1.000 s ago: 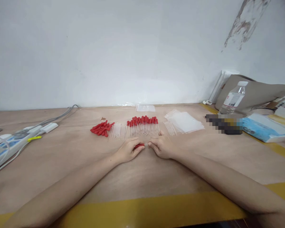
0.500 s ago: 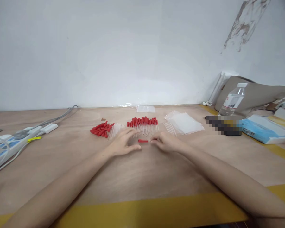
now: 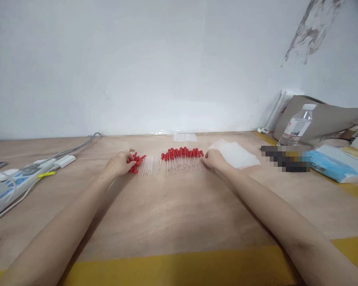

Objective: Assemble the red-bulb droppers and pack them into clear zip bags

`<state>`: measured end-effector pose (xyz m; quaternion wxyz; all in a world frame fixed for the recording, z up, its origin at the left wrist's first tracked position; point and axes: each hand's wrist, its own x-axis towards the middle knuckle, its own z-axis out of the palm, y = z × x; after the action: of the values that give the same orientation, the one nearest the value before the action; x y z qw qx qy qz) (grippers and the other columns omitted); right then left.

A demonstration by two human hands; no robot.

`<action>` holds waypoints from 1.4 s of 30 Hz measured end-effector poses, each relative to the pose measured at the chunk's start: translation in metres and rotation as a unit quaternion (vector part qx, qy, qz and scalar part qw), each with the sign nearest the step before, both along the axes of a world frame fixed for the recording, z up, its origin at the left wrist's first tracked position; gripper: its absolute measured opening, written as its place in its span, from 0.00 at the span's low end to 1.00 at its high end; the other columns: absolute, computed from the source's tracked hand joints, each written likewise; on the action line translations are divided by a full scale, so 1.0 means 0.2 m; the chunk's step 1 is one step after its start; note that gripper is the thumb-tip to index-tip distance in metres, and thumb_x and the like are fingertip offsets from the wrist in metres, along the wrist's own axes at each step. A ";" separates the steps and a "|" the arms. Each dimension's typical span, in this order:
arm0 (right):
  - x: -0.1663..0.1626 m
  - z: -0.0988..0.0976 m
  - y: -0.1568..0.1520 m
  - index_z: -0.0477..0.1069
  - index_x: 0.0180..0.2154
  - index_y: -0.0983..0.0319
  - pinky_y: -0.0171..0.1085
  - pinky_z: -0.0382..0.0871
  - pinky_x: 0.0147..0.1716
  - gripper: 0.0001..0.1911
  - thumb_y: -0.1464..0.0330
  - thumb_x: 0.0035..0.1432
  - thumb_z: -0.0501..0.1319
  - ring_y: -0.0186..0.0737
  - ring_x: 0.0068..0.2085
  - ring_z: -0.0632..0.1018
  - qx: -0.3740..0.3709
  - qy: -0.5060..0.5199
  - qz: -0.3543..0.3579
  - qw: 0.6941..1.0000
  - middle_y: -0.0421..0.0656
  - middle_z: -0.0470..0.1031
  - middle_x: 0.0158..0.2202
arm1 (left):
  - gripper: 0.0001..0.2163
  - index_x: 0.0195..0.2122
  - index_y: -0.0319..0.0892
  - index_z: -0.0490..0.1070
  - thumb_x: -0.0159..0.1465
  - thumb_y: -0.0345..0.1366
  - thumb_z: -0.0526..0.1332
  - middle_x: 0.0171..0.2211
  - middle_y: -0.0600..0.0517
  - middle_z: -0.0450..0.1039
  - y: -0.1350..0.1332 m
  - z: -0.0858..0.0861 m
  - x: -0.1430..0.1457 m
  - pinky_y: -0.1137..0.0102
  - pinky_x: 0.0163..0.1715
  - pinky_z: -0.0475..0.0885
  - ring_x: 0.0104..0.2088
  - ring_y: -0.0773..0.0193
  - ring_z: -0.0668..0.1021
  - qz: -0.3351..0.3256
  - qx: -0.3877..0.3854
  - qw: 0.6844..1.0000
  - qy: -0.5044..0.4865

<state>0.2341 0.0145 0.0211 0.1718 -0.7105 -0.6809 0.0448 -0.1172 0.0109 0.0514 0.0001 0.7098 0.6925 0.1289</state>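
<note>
My left hand (image 3: 119, 163) rests on the wooden table (image 3: 173, 210) with its fingers curled onto a loose pile of red rubber bulbs (image 3: 136, 162). Just right of that pile lies a bunch of clear thin tubes (image 3: 149, 167). Further right is a row of assembled droppers with red bulbs (image 3: 181, 155). My right hand (image 3: 214, 159) is at the right end of that row, fingertips pinched on the last dropper there. A stack of small clear plastic bags (image 3: 237, 154) lies right beside that hand.
A power strip with grey cables (image 3: 24, 174) lies at the left. At the right stand a water bottle (image 3: 298, 125), a brown bag (image 3: 325, 117) and a blue packet (image 3: 337, 163). One more clear bag (image 3: 184, 137) lies by the wall. Yellow tape (image 3: 179, 270) marks the table's front edge.
The hands were joined at the table's middle around one dropper. They have since parted: the right carried the dropper to the row's right end, the left went to the red bulb pile.
</note>
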 end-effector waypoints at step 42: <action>-0.05 -0.11 -0.31 0.66 0.42 0.64 0.36 0.65 0.35 0.11 0.69 0.57 0.52 0.37 0.35 0.72 0.175 0.188 0.299 0.919 0.45 0.72 0.33 | 0.10 0.35 0.41 0.69 0.63 0.37 0.50 0.33 0.51 0.70 -0.35 -0.25 0.59 0.69 0.36 0.66 0.35 0.64 0.72 -0.327 0.079 0.920 -0.202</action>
<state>0.2242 -0.0476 -0.0006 0.3969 -0.4107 -0.8138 0.1072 0.0002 -0.0582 0.0011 0.1261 0.8532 0.3952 0.3161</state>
